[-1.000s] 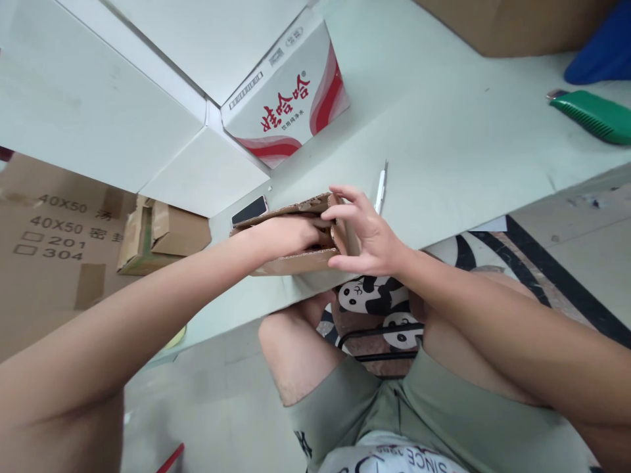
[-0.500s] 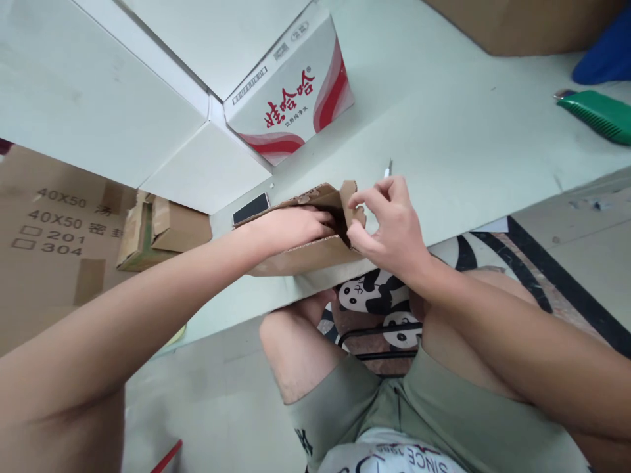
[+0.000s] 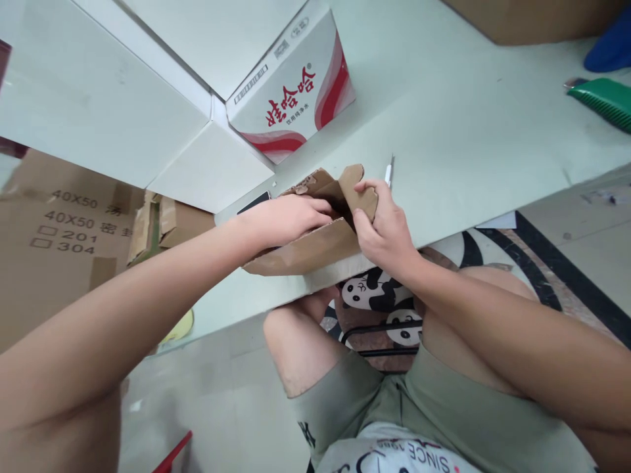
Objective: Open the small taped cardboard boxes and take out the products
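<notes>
A small brown cardboard box lies on the pale green table at its near edge. My left hand rests on top of the box with its fingers curled down into the opening. My right hand pinches the box's right end flap between thumb and fingers and holds it bent upward. A white pen-like tool lies just behind my right hand. A black phone peeks out behind my left wrist.
A white carton with red print and large white boxes stand at the back left. A green utility knife lies far right. Brown cartons sit on the floor at left. A panda-print stool is between my knees.
My right hand went from spread fingers over the box end to pinching the end flap and lifting it up. My left hand stayed on the box top.
</notes>
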A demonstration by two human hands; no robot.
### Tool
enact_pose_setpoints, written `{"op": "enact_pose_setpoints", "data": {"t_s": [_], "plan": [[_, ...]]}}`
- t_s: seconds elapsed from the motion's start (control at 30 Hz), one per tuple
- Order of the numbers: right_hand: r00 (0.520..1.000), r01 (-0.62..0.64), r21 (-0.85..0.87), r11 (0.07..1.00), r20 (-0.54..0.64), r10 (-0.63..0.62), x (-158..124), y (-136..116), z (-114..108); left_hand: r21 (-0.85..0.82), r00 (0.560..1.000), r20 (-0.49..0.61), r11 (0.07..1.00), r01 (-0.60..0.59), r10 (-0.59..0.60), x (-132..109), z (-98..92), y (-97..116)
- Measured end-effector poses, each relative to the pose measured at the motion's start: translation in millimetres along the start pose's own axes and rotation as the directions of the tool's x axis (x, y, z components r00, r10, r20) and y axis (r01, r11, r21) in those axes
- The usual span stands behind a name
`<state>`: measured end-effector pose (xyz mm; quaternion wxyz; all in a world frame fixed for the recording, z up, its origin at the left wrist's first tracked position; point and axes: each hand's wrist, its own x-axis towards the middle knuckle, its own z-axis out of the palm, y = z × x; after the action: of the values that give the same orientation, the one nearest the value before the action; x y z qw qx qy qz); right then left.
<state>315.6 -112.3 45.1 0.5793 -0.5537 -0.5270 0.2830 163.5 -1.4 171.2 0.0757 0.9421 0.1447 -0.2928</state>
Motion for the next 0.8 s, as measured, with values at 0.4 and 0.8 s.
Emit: {"op": "enact_pose_setpoints", "data": {"t_s": [0.4, 0.8], "plan": [[0.999, -0.051, -0.024, 0.998, -0.008, 0.051, -3.3, 2.4, 3.4, 0.119, 0.983, -0.171, 0.989, 0.083, -0.062, -52.3, -0.1, 9.9], [0.997, -0.03, 0.005, 1.0, -0.074, 0.03, -0.6, 3.3, 0.5, -0.014, 0.82, -0.432, 0.912, 0.41, -0.375, -113.8, 26.5, 17.2]]}}
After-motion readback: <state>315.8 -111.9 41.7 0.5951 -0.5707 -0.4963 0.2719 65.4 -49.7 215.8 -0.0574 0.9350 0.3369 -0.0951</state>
